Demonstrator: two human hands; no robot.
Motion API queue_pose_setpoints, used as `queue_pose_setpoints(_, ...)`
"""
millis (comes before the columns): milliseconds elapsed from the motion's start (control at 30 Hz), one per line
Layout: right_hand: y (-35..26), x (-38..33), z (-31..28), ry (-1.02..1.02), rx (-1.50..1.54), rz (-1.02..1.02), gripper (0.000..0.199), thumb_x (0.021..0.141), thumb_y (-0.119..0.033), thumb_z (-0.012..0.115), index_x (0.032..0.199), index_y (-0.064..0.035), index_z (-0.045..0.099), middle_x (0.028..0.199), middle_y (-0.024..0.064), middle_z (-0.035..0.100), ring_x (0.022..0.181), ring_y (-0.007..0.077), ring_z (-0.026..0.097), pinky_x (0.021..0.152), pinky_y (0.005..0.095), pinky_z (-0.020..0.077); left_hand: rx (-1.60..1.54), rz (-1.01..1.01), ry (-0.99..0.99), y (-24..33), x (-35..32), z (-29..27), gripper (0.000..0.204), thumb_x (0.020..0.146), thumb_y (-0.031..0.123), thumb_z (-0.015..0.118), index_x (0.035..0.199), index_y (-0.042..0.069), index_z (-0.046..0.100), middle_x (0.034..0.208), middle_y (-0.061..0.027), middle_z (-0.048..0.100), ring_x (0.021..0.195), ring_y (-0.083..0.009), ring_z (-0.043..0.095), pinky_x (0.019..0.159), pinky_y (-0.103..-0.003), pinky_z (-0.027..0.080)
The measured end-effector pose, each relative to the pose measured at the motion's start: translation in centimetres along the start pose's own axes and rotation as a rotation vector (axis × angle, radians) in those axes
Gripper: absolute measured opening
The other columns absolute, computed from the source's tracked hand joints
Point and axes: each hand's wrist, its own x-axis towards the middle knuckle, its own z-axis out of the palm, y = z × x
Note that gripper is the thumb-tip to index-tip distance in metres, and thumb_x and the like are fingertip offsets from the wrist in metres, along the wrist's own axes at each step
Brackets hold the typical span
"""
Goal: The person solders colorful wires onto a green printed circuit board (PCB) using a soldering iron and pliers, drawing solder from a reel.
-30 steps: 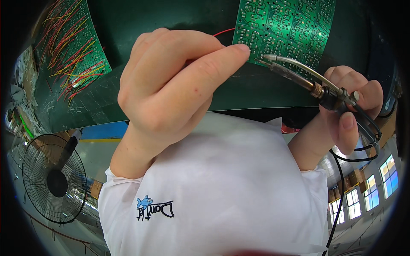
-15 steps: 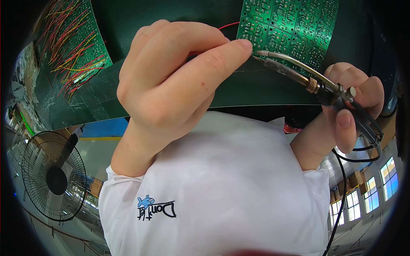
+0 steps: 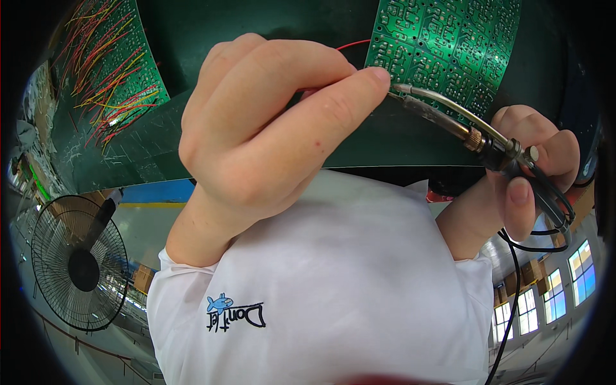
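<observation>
Basically, L to R: black fan stands below bench lvl, far L. Above it, on the dark green bench, a green PCB lies w/ lots of red & yellow wires fanned over it; those look light, soft & easy to tangle, so prob. best lifted by the board edge.

Next, L hand, thumb & index drawn tog. at the near L corner of the bare PCB. Can't tell if they're clamped on anything; tips' far side is hidden. A single red wire runs from behind the index to that board's L edge; likely thin & bendy, best pinched by its insulation.

Bare PCB lies on the bench, upper R. Looks stiff, thin, fairly light; joints prob. fragile, so hold by edges.

Soldering iron slants in from R, tip just beside the L thumb, metal feed tube alongside. R hand is wrapped round its dark handle: right spot, since the metal front may be hot. Black cable hangs below & may drag a bit.
</observation>
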Motion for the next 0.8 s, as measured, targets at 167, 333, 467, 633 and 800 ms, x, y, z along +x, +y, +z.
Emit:
queue_pose_setpoints(167, 0.17, 0.00, 0.02, 0.003, 0.021, -0.013, 0.027, 0.077, -0.016, 0.068, 0.088, -0.0089, 0.045, 0.071, 0.0070, 0.052, 0.055, 0.0112, 0.043, 0.050, 0.0257, 0.0319, -0.003, -0.001, 0.007, -0.03, -0.05, 0.04, 0.036, 0.061, -0.012, 0.071, 0.092, 0.004, 0.079, 0.081, -0.0065, 0.065, 0.063, -0.0140, 0.054, 0.050, -0.022, 0.041)
queue_pose_setpoints(333, 0.06, 0.05, -0.04, -0.008, 0.015, -0.002, 0.028, 0.077, -0.016, 0.069, 0.088, -0.0084, 0.044, 0.070, 0.0070, 0.053, 0.055, 0.0114, 0.044, 0.050, 0.0256, 0.0327, -0.004, -0.004, 0.009, 0.01, -0.02, 0.10, 0.037, 0.060, -0.013, 0.071, 0.092, 0.004, 0.079, 0.081, -0.0060, 0.065, 0.062, -0.0137, 0.053, 0.049, -0.022, 0.040)
queue_pose_setpoints(467, 0.14, -0.02, -0.06, -0.008, 0.019, -0.004, 0.028, 0.077, -0.016, 0.068, 0.088, -0.0087, 0.044, 0.070, 0.0070, 0.053, 0.055, 0.0115, 0.045, 0.050, 0.0257, 0.0328, 0.002, -0.003, 0.015, 0.04, -0.08, 0.12, 0.036, 0.060, -0.012, 0.071, 0.092, 0.004, 0.079, 0.081, -0.0058, 0.065, 0.062, -0.0137, 0.053, 0.049, -0.023, 0.040)
queue_pose_setpoints(633, 0.11, -0.03, -0.24, -0.006, 0.031, -0.007, 0.027, 0.077, -0.017, 0.067, 0.088, -0.0100, 0.044, 0.071, 0.0071, 0.053, 0.056, 0.0117, 0.045, 0.051, 0.0263, 0.0331, -0.006, -0.001, 0.019, -0.02, -0.08, 0.20, 0.036, 0.060, -0.012, 0.071, 0.091, 0.004, 0.079, 0.081, -0.0056, 0.065, 0.062, -0.0139, 0.053, 0.049, -0.023, 0.039)
queue_pose_setpoints(800, 0.01, 0.16, -0.61, -0.031, 0.058, 0.006, 0.027, 0.077, -0.017, 0.067, 0.088, -0.0103, 0.043, 0.070, 0.0073, 0.052, 0.055, 0.0121, 0.045, 0.051, 0.0273, 0.0328, -0.004, -0.009, 0.016, 0.05, -0.05, 0.15, 0.036, 0.060, -0.012, 0.071, 0.091, 0.004, 0.079, 0.081, -0.0055, 0.065, 0.062, -0.0137, 0.052, 0.049, -0.023, 0.039)
